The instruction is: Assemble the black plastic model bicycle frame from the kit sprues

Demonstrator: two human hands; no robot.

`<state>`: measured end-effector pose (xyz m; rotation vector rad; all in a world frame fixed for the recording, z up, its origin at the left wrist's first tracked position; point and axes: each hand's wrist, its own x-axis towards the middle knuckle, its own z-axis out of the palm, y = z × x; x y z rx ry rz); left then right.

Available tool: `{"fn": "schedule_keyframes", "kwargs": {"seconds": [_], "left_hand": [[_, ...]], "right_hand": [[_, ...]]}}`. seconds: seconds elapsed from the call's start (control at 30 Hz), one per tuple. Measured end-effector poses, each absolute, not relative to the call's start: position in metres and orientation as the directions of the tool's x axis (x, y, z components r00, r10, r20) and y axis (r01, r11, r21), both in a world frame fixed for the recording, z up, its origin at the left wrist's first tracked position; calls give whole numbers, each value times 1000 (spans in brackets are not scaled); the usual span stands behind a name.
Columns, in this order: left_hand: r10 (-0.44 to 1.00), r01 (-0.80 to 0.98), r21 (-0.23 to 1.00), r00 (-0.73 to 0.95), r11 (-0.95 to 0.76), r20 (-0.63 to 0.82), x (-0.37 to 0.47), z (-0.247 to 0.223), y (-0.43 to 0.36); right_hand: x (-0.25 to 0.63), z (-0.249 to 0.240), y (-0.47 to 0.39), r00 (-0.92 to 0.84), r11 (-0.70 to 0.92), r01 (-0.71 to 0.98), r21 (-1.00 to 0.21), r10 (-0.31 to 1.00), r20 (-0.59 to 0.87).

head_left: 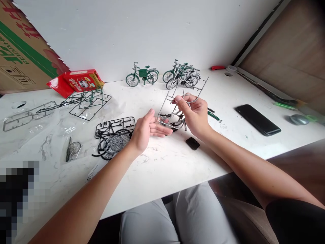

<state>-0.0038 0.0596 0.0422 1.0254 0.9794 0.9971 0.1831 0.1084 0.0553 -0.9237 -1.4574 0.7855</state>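
My right hand (193,110) pinches a silver parts frame (167,101) between thumb and fingers, holding it tilted above the table. My left hand (149,130) is open, palm up, its fingers reaching under the lower end of that frame. Whether those fingers touch it, I cannot tell. Black model parts (181,123) lie partly hidden behind the frame. Just below my right hand is a small black piece (193,143). Left of my left hand sit a black parts frame (115,125) and several small spoked wheels (119,140).
A green model bicycle (143,74) and more bicycles (177,74) stand along the wall. A red packet (81,81) and empty frames (88,105) lie left. At right are a black phone (257,119), a grey mouse (299,119) and a red cutter (217,67).
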Motion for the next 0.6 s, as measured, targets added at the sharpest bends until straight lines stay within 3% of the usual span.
{"fn": "schedule_keyframes", "kwargs": {"seconds": [0.2,0.37,0.6], "left_hand": [[995,-256,963,77,84,-66,-1,38,63],[995,-277,958,92,73,-49,-6,34,70],[978,-100,981,115,-164,175,-10,19,78]], "right_hand": [[181,50,108,-84,438,110,-892,899,431],[181,48,112,-132,362,4,-932,924,358],[185,47,119,-121,261,-75,-962,956,269]]}}
